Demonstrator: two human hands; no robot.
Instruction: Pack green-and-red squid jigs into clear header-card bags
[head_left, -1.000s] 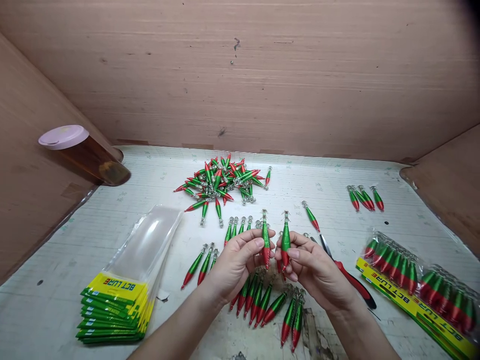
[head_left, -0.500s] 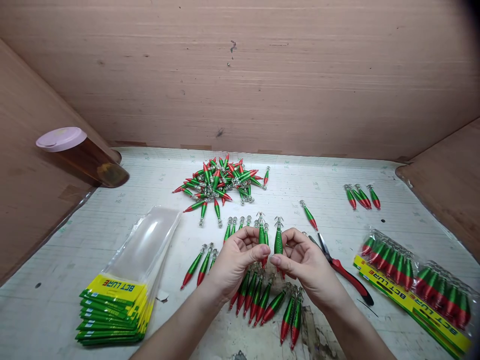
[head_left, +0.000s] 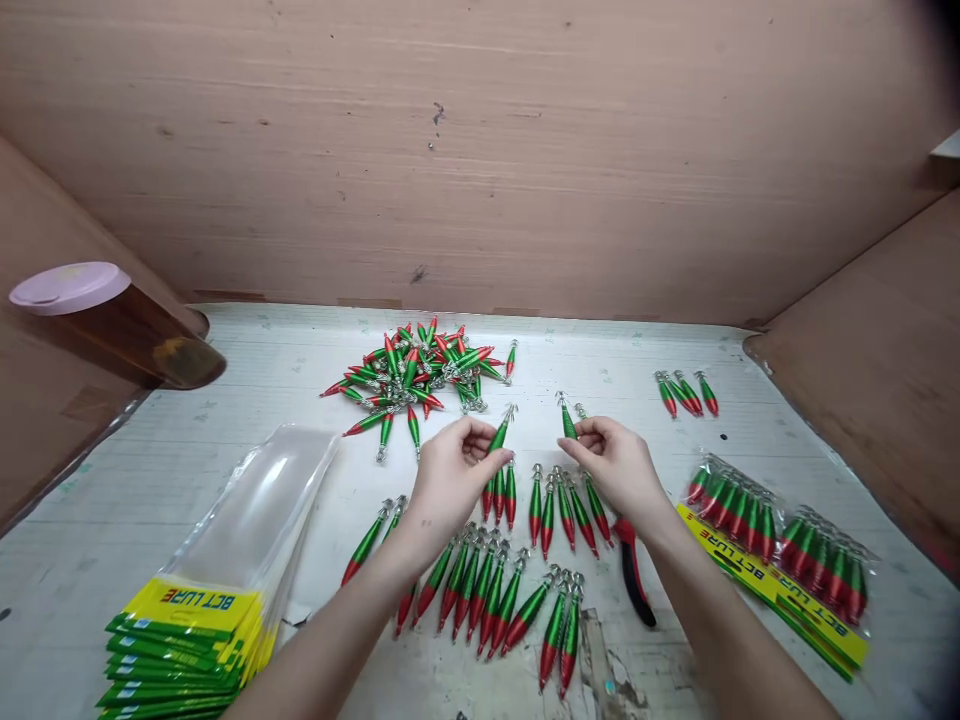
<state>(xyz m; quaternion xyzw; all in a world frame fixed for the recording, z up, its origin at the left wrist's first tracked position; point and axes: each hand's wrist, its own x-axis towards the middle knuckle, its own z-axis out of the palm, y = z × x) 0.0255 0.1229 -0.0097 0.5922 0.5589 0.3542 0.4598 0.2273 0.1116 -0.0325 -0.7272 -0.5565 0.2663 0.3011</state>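
While the left hand [head_left: 448, 485] is pinching one green lure [head_left: 498, 436] at its two o'clock, tilting toward one, the right hand [head_left: 621, 468] is pinching a second lure [head_left: 567, 421] at its ten, tilting toward eleven-thirty.

Open tabletop [head_left: 600, 350] runs between the heaped lures [head_left: 411, 368] and small lure cluster [head_left: 688, 395]; rowed lures [head_left: 493, 602] (hooks pointing away) and a red-and-black handle [head_left: 634, 580] obstruct nearer.

One head-worn camera looks forward and down across the white worktop [head_left: 600, 360].
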